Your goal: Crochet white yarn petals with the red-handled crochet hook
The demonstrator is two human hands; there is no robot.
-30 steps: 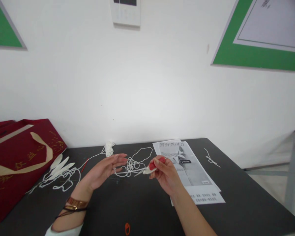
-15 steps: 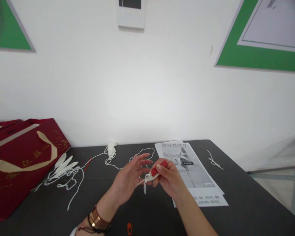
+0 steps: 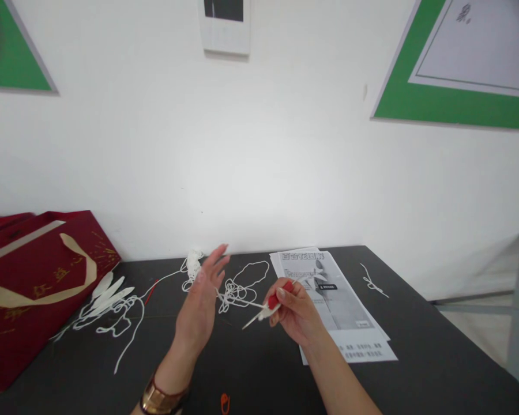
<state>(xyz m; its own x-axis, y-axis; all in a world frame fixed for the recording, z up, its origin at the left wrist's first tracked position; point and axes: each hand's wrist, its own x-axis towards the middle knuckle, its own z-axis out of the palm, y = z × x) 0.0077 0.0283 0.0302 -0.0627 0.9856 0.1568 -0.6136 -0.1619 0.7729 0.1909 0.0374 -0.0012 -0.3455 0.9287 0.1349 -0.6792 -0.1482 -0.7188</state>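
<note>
My right hand (image 3: 298, 308) is closed round a crochet hook with a red grip (image 3: 281, 293). Its thin metal shaft points down and to the left. A small piece of white yarn work (image 3: 266, 313) sits at the hook, against my right fingertips. From there a strand of white yarn (image 3: 240, 301) runs left toward my left hand (image 3: 199, 311), which is raised with its fingers stretched out. Whether the strand loops round a left finger is hidden. Behind, a loose tangle of white yarn (image 3: 231, 291) lies on the black table (image 3: 251, 374).
On the left stand dark red gift bags (image 3: 38, 282) beside white leaf-shaped pieces (image 3: 110, 300) with yarn tails. A red stick (image 3: 151, 291) and a yarn skein (image 3: 194, 265) lie behind. Printed sheets (image 3: 350, 323), a yarn bow (image 3: 373, 284) and an orange stitch marker (image 3: 225, 403) are also there.
My left hand has moved left and up, away from the hook, and stretched its fingers. The hook's shaft now shows, and the strand between the hands is drawn out. My right hand keeps its hold.
</note>
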